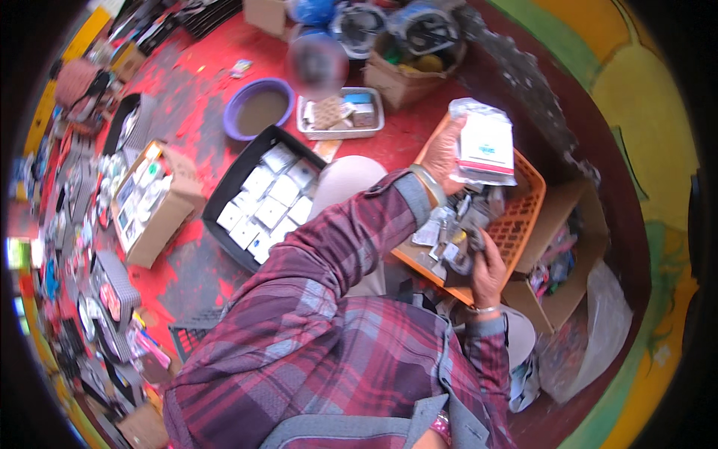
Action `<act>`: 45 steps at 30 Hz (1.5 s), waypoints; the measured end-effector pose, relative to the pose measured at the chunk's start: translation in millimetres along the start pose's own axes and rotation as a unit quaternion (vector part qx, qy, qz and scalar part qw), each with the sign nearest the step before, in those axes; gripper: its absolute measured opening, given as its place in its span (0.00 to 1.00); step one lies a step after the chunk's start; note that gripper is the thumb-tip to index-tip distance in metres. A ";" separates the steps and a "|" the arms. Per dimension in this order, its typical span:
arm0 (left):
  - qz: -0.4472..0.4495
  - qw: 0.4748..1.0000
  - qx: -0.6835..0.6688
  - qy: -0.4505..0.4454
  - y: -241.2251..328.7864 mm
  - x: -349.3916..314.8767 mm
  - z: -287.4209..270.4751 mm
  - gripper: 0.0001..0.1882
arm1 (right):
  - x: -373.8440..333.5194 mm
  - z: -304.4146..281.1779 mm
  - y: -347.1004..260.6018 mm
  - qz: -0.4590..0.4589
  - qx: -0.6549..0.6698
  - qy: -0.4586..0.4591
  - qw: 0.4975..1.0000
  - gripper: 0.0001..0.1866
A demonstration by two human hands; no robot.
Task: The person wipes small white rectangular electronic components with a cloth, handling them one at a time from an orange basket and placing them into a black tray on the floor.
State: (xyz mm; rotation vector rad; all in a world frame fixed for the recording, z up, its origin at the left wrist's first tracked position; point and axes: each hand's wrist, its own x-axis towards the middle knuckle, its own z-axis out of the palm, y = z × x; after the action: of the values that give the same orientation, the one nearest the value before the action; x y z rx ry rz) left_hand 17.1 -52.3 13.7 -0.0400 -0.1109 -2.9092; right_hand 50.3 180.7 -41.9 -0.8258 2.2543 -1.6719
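Observation:
My left hand (444,156) reaches across to the right and is closed on the edge of a white flat packet (486,146) in a clear plastic sleeve, with a red band along its lower end. Below the packet is an orange plastic basket (532,196) of small wrapped items. Over the basket's near side my right hand (488,271) has its fingers closed around something small and dark (476,239), too blurred to name. Small clear-wrapped pieces (434,230) lie in the basket beside that hand.
Left of my knee stands a black crate (217,196) of small white boxes. Beyond are a purple basin (232,112), a white tray (305,129) and a filled carton (389,84). Another carton (591,206) and a plastic bag (598,337) sit by the right wall; a cardboard box (176,206) stands left.

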 end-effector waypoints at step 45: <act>0.145 0.808 0.162 0.548 191.2 -396.0 -378.0 0.23 | -50.5 -22.6 119.2 0.346 0.133 -0.022 0.929 0.19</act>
State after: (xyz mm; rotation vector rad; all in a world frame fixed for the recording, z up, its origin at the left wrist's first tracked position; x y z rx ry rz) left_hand 439.4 -177.6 -363.5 1.4797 -0.3433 -2.1303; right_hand 44.1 250.5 -153.2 0.0156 1.8911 -1.5169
